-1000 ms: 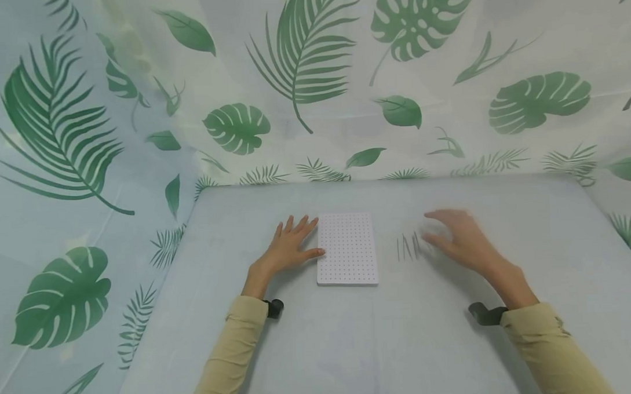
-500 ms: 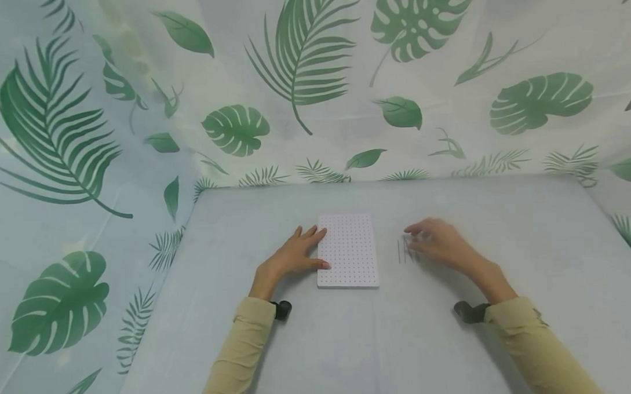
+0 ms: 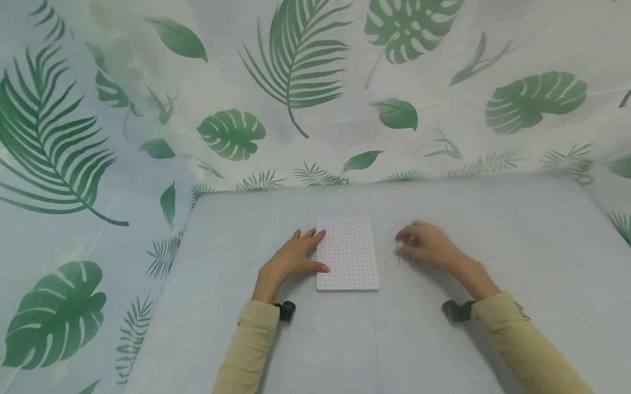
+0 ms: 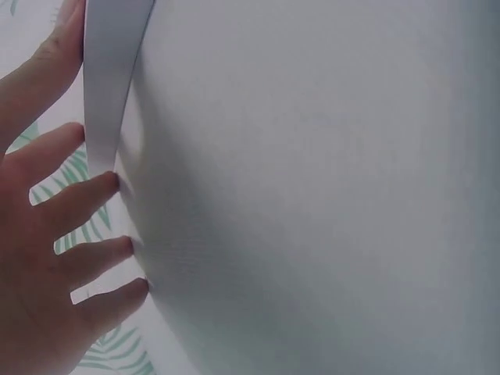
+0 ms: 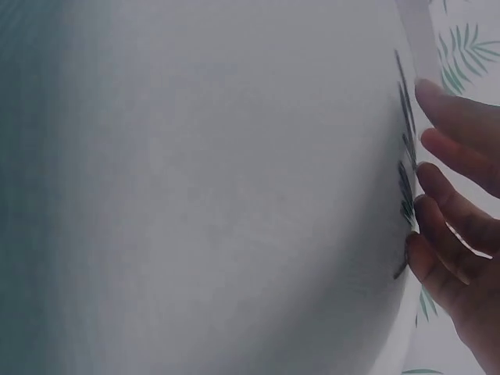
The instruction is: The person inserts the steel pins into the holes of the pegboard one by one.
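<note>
A white board (image 3: pixel 347 254) with rows of small dark holes lies flat on the table. My left hand (image 3: pixel 290 257) rests at its left side, thumb and index finger reaching over the edge. Seen from the left wrist, the fingers are spread and touch the board's side (image 4: pixel 109 70) and the table. To the right of the board, my right hand (image 3: pixel 428 244) is over several thin dark rods (image 5: pixel 404 101), its fingertips right beside them and slightly bent. In the head view the hand covers most of the rods; whether a fingertip touches one is unclear.
A pale cloth-covered table (image 3: pixel 331 347) spreads around the board. Behind it and at the left hangs a white curtain (image 3: pixel 334 127) printed with green leaves. Each wrist wears a black camera mount (image 3: pixel 457 311).
My right hand has come left and down over the rods, its fingers drawing closer together. The left hand has slid slightly right, thumb and index finger further onto the board.
</note>
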The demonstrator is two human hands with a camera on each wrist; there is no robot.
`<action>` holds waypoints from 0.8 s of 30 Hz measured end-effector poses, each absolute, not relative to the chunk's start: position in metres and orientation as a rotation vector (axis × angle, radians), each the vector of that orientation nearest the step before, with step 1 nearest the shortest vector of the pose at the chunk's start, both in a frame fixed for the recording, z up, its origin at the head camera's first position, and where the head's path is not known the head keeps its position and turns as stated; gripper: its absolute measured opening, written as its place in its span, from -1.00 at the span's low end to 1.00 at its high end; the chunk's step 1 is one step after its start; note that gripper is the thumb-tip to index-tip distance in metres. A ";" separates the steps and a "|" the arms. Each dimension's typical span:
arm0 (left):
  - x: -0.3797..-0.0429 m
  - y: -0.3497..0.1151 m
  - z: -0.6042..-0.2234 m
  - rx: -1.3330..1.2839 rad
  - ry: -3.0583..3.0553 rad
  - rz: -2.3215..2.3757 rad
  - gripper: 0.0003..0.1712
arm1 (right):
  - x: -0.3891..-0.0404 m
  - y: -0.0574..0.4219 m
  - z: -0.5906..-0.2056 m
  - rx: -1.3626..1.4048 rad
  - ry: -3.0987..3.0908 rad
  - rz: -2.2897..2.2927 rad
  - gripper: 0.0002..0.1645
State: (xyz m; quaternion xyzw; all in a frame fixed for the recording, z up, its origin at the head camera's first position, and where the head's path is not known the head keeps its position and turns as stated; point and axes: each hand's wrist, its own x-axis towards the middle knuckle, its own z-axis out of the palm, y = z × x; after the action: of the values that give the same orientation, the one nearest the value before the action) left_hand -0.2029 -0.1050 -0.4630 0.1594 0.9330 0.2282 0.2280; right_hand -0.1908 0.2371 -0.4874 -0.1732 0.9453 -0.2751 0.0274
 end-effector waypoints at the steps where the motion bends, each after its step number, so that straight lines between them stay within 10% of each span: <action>1: -0.202 -0.105 -0.462 0.436 2.569 0.631 0.12 | -0.191 0.236 -0.488 -0.524 2.917 -0.850 -0.67; 24: -0.201 -0.101 -0.465 0.421 2.582 0.662 0.10 | -0.194 0.232 -0.488 -0.406 2.960 -0.882 -0.76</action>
State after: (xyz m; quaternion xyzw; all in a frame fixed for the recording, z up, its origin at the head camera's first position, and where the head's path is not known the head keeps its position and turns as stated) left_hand -0.2013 -0.1011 -0.4646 0.1522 0.9333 0.2395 0.2198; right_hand -0.1942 0.2315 -0.4876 -0.1304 0.9501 -0.2831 0.0130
